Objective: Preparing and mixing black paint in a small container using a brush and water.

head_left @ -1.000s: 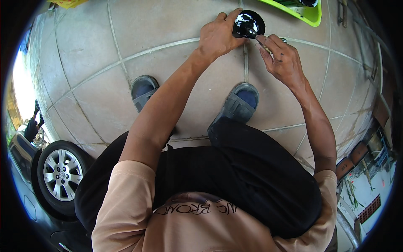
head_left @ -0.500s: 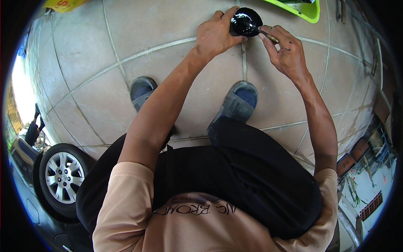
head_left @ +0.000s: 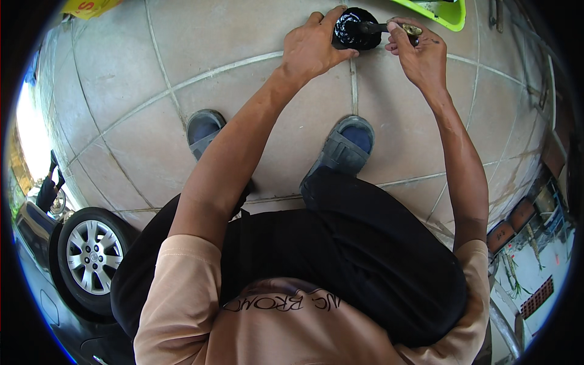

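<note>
Shifted up and rightward since the earlier frame, the right hand point(head_left: 423, 58) pinches a slim, dark-shafted tool point(head_left: 378, 28), now nearly level, its end leftward over a round black container point(head_left: 360, 47) of glossy black liquid point(head_left: 349, 27). At upper centre, the nearer left hand point(head_left: 311, 48) grips the container's left side, fingers spread wide.

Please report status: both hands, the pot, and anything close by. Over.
Left hand holds black pot by its side. Right hand grips tool, its dark end at the pot. Green tray just beyond right hand.
</note>
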Demonstrator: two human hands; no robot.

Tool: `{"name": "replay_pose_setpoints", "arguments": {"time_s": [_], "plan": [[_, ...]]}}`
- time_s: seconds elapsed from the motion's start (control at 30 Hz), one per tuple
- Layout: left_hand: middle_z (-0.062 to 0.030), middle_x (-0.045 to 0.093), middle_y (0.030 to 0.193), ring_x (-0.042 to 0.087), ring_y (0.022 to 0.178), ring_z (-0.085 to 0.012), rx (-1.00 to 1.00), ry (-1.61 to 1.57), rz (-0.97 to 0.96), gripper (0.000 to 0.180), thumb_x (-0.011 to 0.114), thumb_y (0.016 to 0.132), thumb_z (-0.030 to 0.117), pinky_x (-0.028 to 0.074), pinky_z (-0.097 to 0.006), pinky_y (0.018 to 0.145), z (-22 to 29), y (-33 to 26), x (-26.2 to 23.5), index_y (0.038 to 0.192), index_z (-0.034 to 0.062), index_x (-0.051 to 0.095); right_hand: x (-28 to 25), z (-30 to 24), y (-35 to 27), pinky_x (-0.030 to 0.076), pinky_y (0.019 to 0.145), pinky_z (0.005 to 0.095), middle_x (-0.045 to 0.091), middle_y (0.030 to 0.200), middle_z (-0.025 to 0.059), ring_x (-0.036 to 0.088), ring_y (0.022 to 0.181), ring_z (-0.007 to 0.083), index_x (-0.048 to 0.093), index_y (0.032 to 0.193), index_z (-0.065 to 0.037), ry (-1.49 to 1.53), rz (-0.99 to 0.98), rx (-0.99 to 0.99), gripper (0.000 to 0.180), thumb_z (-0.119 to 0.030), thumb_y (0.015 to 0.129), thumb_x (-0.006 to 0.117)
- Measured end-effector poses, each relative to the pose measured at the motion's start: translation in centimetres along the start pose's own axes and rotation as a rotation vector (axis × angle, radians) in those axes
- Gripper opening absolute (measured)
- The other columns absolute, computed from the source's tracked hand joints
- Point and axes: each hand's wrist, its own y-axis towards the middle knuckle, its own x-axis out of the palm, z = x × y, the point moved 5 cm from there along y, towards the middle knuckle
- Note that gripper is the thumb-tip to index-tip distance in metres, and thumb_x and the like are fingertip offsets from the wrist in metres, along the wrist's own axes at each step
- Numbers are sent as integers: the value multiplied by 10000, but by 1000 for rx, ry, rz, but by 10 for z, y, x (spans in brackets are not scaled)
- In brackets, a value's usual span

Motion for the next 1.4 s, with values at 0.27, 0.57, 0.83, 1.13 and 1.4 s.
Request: {"name": "replay_pose_setpoints", "arguments": {"time_s": [0.27, 0.57, 0.83, 1.13, 1.4], "plan": [[-133, 688, 1113, 722, 949, -308, 59, -11, 44, 946, 896, 653, 549, 590, -401, 806, 1, 1, 0, 1438, 164, 536, 6, 9, 4, 509, 608, 267, 707, 728, 89, 624, 619, 98, 749, 1083, -24, -235, 21, -177, 268, -252, 948, 712], [-138, 692, 1096, 729, 927, -299, 87, 51, 32, 990, 888, 656, 593, 594, -384, 790, -1, 1, 3, 1455, 131, 527, 0, 2, -6, 525, 638, 253, 736, 798, 80, 644, 659, 92, 747, 1093, -14, -150, -3, -140, 259, -231, 957, 713], [-139, 687, 1085, 724, 920, -298, 95, 38, 48, 989, 884, 668, 580, 591, -389, 797, 1, -2, -1, 1465, 118, 523, -11, -26, -22, 555, 665, 293, 751, 925, 98, 709, 730, 188, 743, 1082, -21, -246, 31, -448, 198, -154, 937, 730], [-129, 694, 1100, 722, 951, -287, 90, -13, 65, 955, 893, 673, 535, 586, -381, 798, 0, 1, -3, 1444, 99, 537, 7, -29, -36, 553, 669, 360, 711, 926, 123, 681, 700, 292, 732, 1077, -12, -460, -166, -519, 194, -106, 907, 731], [-143, 700, 1100, 726, 963, -271, 102, -9, 44, 958, 892, 680, 532, 588, -377, 804, -1, 1, -1, 1440, 71, 533, 1, -24, -34, 552, 673, 337, 719, 926, 136, 694, 722, 267, 738, 1083, -2, -390, -111, -503, 195, -115, 925, 722]]}}
